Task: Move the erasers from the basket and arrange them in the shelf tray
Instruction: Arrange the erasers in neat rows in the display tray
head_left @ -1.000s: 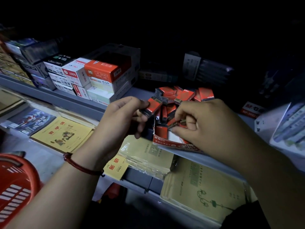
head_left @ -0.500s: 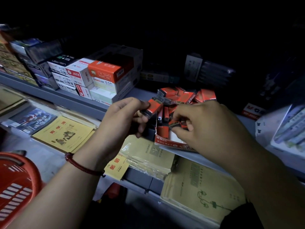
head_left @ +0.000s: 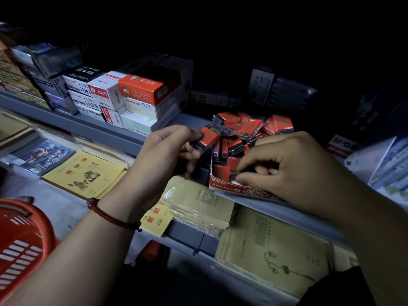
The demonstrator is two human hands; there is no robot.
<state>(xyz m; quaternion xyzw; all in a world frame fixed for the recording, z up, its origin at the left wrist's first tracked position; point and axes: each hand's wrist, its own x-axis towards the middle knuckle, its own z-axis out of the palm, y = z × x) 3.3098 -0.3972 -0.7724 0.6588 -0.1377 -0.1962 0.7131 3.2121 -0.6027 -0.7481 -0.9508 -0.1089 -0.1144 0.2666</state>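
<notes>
A red cardboard shelf tray (head_left: 234, 189) sits on the grey shelf, packed with red-and-black erasers (head_left: 247, 129), some upright, several heaped loosely at the back. My left hand (head_left: 163, 155) pinches one red-sleeved eraser (head_left: 208, 138) just left of the tray and above its edge. My right hand (head_left: 284, 166) is down at the tray's front, thumb and forefinger closed on a small dark eraser (head_left: 235, 174) among the upright ones. The red basket (head_left: 19, 246) is at the lower left; its inside is out of view.
Stacked stationery boxes (head_left: 136, 100) stand on the shelf left of the tray. Yellow exercise books (head_left: 88, 173) and wrapped notebooks (head_left: 271, 250) lie on the lower shelf. Dark packets (head_left: 284, 91) are behind the tray, white packs (head_left: 393, 164) to its right.
My right hand has dropped slightly toward the tray's front and now pinches an eraser there. My left hand still holds its eraser in nearly the same place.
</notes>
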